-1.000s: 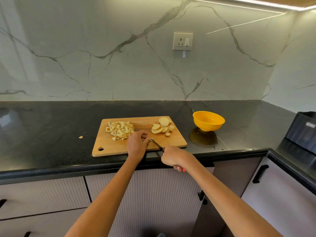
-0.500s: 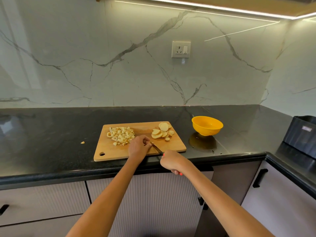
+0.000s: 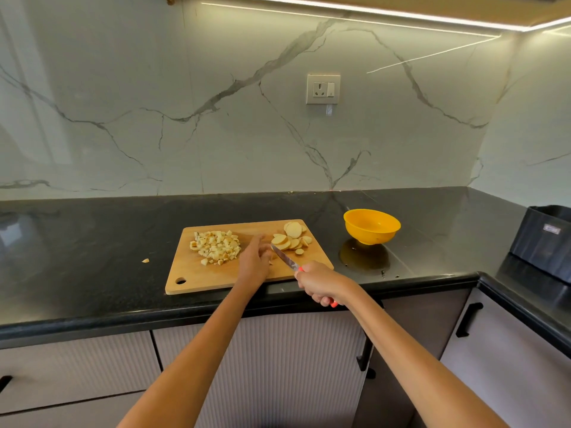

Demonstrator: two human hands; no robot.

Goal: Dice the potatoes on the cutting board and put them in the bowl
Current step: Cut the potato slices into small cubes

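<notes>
Right hand point(image 3: 319, 282) gripped the red-handled knife point(image 3: 285, 259), left hand point(image 3: 256, 261) lay on the cutting board point(image 3: 197, 279) with one finger pointing out, diced potato pile point(image 3: 216, 247) and potato slices point(image 3: 292, 237) sat on the board, yellow bowl point(image 3: 371, 226) stood beside it on the black desk point(image 3: 92, 273)

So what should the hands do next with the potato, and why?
Probably pull a slice from the potato slices toward the knife and cut it. The left hand reaches there, the right hand grips the knife, and the bowl looks empty.
</notes>
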